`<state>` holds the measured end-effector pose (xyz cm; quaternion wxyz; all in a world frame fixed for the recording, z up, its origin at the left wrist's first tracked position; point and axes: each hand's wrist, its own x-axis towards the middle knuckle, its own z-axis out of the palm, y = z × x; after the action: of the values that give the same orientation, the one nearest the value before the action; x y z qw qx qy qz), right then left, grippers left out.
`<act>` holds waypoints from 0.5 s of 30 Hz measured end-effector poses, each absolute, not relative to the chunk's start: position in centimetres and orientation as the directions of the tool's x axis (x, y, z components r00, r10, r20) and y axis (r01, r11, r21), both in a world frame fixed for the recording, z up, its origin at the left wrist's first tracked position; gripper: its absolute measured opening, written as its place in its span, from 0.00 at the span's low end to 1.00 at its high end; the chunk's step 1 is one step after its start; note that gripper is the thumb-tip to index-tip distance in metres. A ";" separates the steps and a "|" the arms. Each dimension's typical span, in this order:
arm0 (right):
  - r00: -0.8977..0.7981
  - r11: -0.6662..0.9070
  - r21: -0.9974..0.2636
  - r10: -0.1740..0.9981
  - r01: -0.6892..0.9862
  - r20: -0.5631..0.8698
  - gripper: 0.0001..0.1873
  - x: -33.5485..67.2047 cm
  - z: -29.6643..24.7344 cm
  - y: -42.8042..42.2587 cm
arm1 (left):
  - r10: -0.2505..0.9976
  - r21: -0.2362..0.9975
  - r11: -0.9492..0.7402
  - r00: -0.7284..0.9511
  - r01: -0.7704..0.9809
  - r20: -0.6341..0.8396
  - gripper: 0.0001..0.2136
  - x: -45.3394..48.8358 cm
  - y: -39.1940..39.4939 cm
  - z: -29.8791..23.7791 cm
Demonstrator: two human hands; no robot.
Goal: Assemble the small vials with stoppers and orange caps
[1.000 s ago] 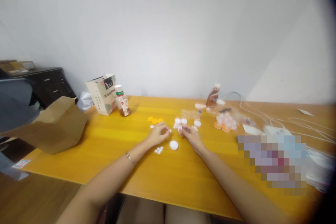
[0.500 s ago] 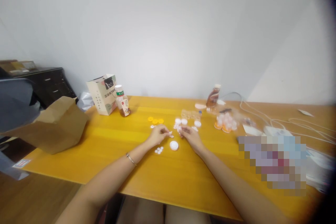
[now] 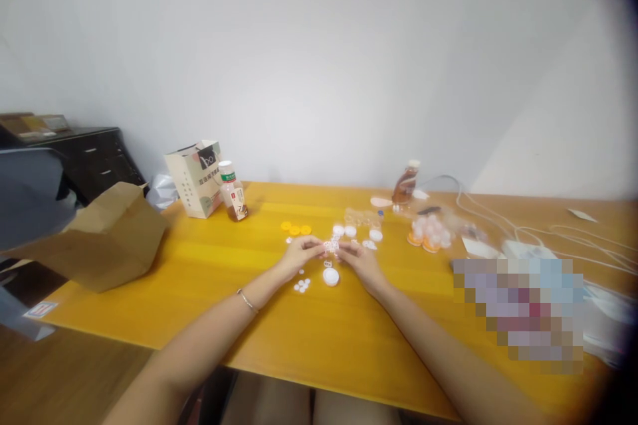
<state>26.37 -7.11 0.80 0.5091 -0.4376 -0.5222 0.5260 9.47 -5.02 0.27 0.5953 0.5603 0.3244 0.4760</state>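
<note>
Between my hands is a small white piece with pink-red markings (image 3: 331,247), too small to name. My left hand (image 3: 302,256) pinches its left side, and my right hand (image 3: 363,263) pinches its right side. Just below lies another small white piece with dark marks (image 3: 327,263). A round white lid-like disc (image 3: 331,277) sits nearer me. Several small white discs (image 3: 302,285) lie below my left hand. Beyond the hands are yellow discs (image 3: 295,230) and larger white discs (image 3: 350,231).
On the wooden table (image 3: 279,345), a paper bag (image 3: 194,179) and a drink bottle (image 3: 233,192) stand at the back left. Another bottle (image 3: 405,182), a cluster of pale pink and orange items (image 3: 429,234) and white cables (image 3: 498,216) are on the right. A brown bag (image 3: 114,232) lies left.
My hands have come together, and both now grip the marked white piece. A small white piece formerly by my left fingertips now lies just below them.
</note>
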 end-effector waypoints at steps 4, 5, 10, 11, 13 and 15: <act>-0.150 0.036 -0.987 0.987 -0.154 0.060 0.13 26.1 0.9 -7.3 | 0.916 0.977 -0.095 0.368 -0.194 0.162 0.14 9.8 -5.3 0.2; -0.148 0.029 -0.985 0.987 -0.171 0.055 0.13 26.0 0.9 -7.4 | 0.917 0.977 -0.109 0.360 -0.184 0.170 0.13 9.9 -5.3 0.2; -0.165 -0.004 -0.981 0.986 -0.195 0.029 0.14 25.8 0.8 -7.5 | 0.932 0.978 -0.192 0.297 -0.083 0.208 0.12 9.8 -5.3 0.2; -0.173 -0.007 -0.980 0.984 -0.197 0.028 0.14 25.8 0.8 -7.5 | 0.932 0.977 -0.205 0.293 -0.062 0.214 0.11 9.8 -5.3 0.2; -0.177 -0.008 -0.979 0.984 -0.205 0.029 0.14 25.7 0.8 -7.6 | 0.931 0.973 -0.229 0.287 -0.026 0.226 0.11 9.8 -5.2 0.2; -0.172 -0.004 -0.978 0.985 -0.211 0.033 0.14 25.7 0.8 -7.6 | 0.929 0.968 -0.249 0.285 0.005 0.237 0.10 9.8 -5.1 0.1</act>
<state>25.73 -7.62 0.80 0.5081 -0.3947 -0.4900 0.5882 9.78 -5.07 0.11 0.4902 0.6343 0.3678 0.4713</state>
